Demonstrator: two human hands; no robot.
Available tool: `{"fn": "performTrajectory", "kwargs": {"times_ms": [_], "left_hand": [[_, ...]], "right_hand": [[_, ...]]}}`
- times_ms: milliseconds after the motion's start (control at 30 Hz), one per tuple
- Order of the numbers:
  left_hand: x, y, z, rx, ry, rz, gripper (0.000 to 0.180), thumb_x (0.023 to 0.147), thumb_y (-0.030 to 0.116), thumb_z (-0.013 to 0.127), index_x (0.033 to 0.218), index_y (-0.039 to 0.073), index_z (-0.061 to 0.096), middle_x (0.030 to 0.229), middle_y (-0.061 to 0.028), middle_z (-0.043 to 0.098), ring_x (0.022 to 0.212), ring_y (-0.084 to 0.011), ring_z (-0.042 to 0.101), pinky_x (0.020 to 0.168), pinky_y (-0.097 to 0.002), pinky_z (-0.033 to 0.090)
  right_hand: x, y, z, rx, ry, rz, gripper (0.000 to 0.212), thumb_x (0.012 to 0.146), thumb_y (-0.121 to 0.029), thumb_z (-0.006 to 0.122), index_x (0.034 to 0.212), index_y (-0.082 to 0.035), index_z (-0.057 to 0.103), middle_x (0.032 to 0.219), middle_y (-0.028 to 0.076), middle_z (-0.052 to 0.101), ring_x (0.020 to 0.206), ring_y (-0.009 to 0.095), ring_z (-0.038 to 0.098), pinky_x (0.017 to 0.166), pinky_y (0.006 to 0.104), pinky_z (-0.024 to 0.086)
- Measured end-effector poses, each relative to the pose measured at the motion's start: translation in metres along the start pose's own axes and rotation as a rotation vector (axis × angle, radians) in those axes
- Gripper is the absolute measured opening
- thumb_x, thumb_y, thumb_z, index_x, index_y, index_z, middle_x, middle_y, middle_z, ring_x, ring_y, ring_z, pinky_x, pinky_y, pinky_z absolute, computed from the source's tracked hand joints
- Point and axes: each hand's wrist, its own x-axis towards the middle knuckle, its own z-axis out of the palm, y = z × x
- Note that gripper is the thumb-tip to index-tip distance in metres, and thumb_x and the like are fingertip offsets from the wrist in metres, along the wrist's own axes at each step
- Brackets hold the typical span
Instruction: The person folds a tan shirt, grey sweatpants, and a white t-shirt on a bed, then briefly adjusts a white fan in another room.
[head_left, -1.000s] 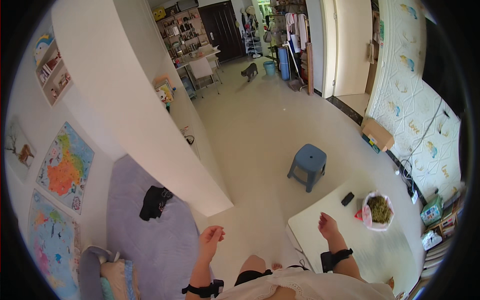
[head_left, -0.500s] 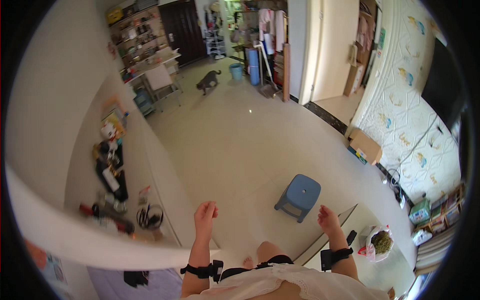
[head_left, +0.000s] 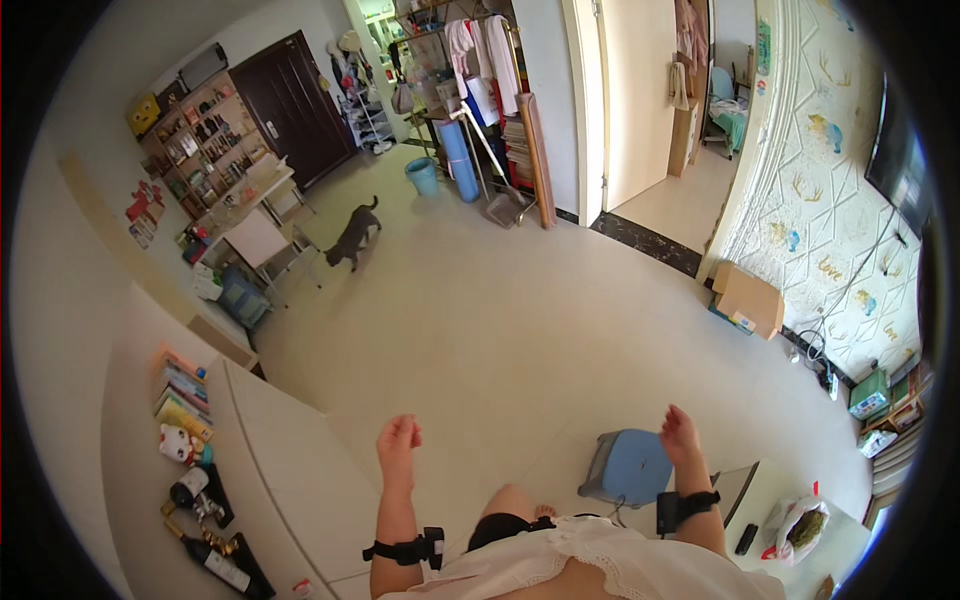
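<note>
My left hand [head_left: 399, 434] is raised over the floor with its fingers curled in, and I see nothing in it. My right hand [head_left: 679, 430], likewise curled and with nothing visible in it, is held up beside the blue plastic stool [head_left: 630, 465]. From this view the hand overlaps the stool's right edge. Black straps with small boxes go round both my forearms. Right of my right forearm, a table [head_left: 745, 500] bears a black remote-like object [head_left: 746, 540] and a white plastic bag [head_left: 783, 520] with greenish-brown contents.
A dark grey cat [head_left: 352, 238] walks on the tiled floor, near a white chair [head_left: 258, 238]. A white cabinet [head_left: 290, 440] with books, a figurine and a bottle stands at left. An opened cardboard box [head_left: 748, 300] lies by the right wall, near cables. A blue bucket [head_left: 421, 177] stands farther back.
My view has shifted forward and turned. The stool now appears lower and closer to my right hand, and the cat has walked further toward the left. Both hands stay raised and curled.
</note>
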Motion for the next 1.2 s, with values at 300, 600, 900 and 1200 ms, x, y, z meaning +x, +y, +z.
{"fn": "performTrajectory", "kwargs": {"times_ms": [300, 600, 900, 1200], "left_hand": [[0.362, -0.019, 0.113, -0.004, -0.03, -0.144, 0.013, 0.084, 0.019, 0.051, 0.087, 0.006, 0.052, 0.068, 0.0018, 0.049, 0.058, -0.006, 0.044, 0.053, -0.019, 0.036], [0.693, 0.018, 0.433, 0.074, -0.508, -0.11, 0.014, 0.083, 0.02, 0.052, 0.086, 0.006, 0.051, 0.069, 0.0015, 0.048, 0.06, -0.0059, 0.044, 0.055, -0.0193, 0.035], [0.86, 0.0, 0.78, 0.095, -0.72, -0.193, 0.015, 0.083, 0.019, 0.051, 0.088, 0.005, 0.052, 0.071, 0.0004, 0.05, 0.062, -0.0067, 0.044, 0.056, -0.0198, 0.036], [1.081, -0.035, 1.061, 0.128, -0.652, -0.051, 0.016, 0.083, 0.019, 0.052, 0.086, 0.003, 0.054, 0.069, -0.0005, 0.05, 0.06, -0.0071, 0.044, 0.055, -0.0202, 0.035]], "right_hand": [[0.226, -0.071, 0.24, -0.02, -0.036, -0.138, 0.015, 0.081, -0.02, 0.052, 0.091, -0.01, 0.056, 0.075, -0.003, 0.053, 0.064, 0.01, 0.046, 0.056, 0.022, 0.038], [0.388, -0.204, 0.3, 0.216, 0.396, -0.293, 0.015, 0.08, -0.02, 0.052, 0.091, -0.012, 0.056, 0.073, -0.005, 0.053, 0.063, 0.008, 0.047, 0.054, 0.0206, 0.038], [0.635, -0.393, 0.333, 0.502, 0.496, -0.327, 0.015, 0.081, -0.019, 0.052, 0.093, -0.011, 0.055, 0.073, -0.004, 0.052, 0.059, 0.007, 0.043, 0.051, 0.0205, 0.035], [0.901, -0.662, 0.468, 0.255, 0.385, -0.372, 0.014, 0.081, -0.018, 0.051, 0.091, -0.009, 0.056, 0.074, -0.003, 0.052, 0.063, 0.009, 0.046, 0.053, 0.0214, 0.037]]}}
